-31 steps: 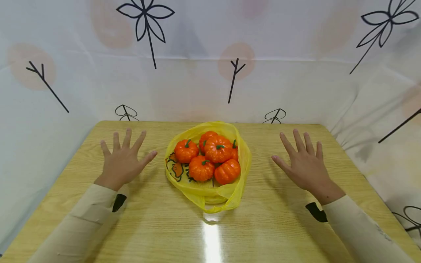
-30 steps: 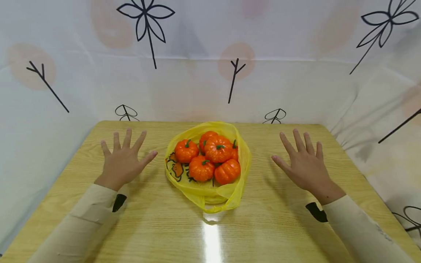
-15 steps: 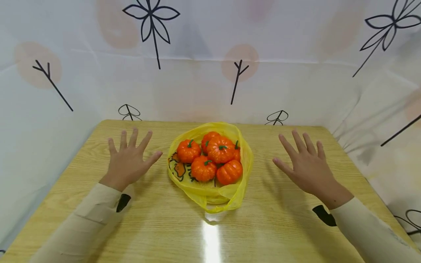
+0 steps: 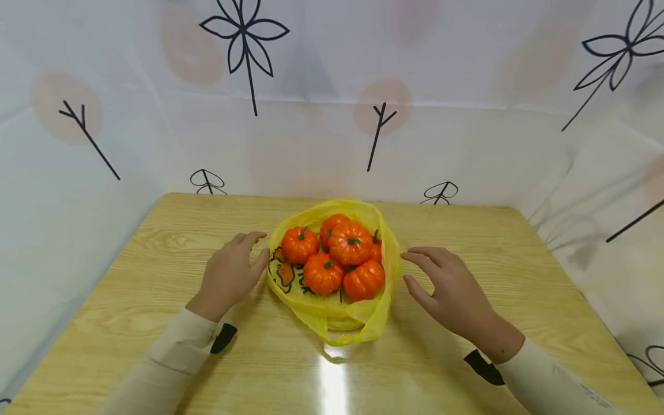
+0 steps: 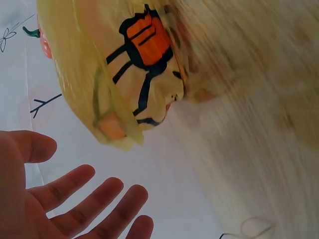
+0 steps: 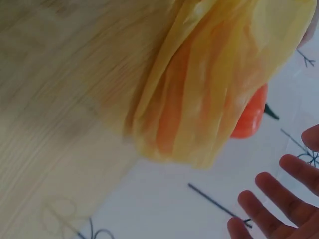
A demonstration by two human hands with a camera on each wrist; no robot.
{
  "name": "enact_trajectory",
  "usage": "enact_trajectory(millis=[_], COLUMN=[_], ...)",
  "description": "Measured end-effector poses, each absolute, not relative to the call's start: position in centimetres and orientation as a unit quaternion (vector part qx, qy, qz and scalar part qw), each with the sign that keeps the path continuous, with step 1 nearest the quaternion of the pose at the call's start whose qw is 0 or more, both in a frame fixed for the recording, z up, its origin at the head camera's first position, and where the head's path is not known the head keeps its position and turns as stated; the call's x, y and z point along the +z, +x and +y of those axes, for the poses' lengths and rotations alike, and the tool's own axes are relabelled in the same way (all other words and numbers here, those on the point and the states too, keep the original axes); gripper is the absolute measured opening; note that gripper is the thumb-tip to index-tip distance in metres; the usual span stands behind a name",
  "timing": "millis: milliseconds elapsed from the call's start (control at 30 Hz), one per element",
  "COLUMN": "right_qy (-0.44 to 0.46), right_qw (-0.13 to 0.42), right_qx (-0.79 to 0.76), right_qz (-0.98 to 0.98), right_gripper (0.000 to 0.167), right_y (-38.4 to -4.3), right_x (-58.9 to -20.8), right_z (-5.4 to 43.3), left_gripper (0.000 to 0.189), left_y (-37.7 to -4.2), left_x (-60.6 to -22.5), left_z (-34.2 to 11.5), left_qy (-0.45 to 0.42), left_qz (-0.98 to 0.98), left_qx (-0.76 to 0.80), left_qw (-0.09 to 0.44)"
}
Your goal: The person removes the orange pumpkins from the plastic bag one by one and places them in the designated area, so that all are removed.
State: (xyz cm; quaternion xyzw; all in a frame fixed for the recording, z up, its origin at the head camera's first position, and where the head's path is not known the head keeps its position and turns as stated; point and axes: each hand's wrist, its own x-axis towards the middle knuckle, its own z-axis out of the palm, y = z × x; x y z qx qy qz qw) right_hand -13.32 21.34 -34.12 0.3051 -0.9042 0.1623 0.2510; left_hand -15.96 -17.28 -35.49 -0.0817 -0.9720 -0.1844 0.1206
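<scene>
A yellow plastic bag point(image 4: 311, 311) stands wide at the top in the middle of the table, with several small orange pumpkins point(image 4: 323, 274) inside. Its handle loops lie toward the front. My left hand point(image 4: 230, 276) is at the bag's left rim, fingers bent slightly and holding nothing. On the other side, my right hand point(image 4: 451, 291) has its fingertips close to the right rim, thumb apart from the fingers. In the left wrist view a printed figure shows on the bag point(image 5: 79, 59). The right wrist view shows a pumpkin point(image 6: 251, 114) past the bag's edge.
The bag rests on a light wood-grain table point(image 4: 171, 259). Behind and at both sides hangs a white cloth point(image 4: 311, 144) with black flower and twig drawings. Each sleeve has a dark patch near the wrist.
Both hands have moved inward from wide apart to either side of the bag, and their spread fingers have drawn together. The bag and pumpkins stay put; the head view shifts slightly.
</scene>
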Motion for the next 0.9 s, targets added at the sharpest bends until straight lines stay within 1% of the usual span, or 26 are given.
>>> enact_trajectory(millis=[67,200,400,600,900], right_qy=[0.311,0.302,0.283,0.278,0.269], right_qw=[0.255,0.247,0.217,0.192,0.168], right_qx=[0.182,0.219,0.259,0.283,0.322], right_qz=[-0.897,-0.894,-0.897,-0.898,-0.892], right_gripper=[0.039,0.038,0.037,0.040,0.046], right_y=[-13.3,-13.6,-14.4,-15.4,-16.5], right_x=[-34.5,-35.0,-35.4,-35.6,-35.0], right_z=[20.6,19.4,18.4,17.6,16.4], left_gripper=[0.043,0.046,0.048,0.048,0.038], left_y=[-16.0,-16.2,-16.6,-17.2,-18.1], left_x=[-35.8,-36.3,-36.7,-37.7,-38.6], left_z=[-17.0,-16.7,-16.9,-17.6,-18.7], left_qy=[-0.072,-0.051,-0.036,-0.027,-0.016], left_qz=[-0.970,-0.964,-0.948,-0.932,-0.909], left_qx=[-0.205,-0.250,-0.314,-0.363,-0.415], left_qw=[0.106,0.073,0.040,0.010,-0.032])
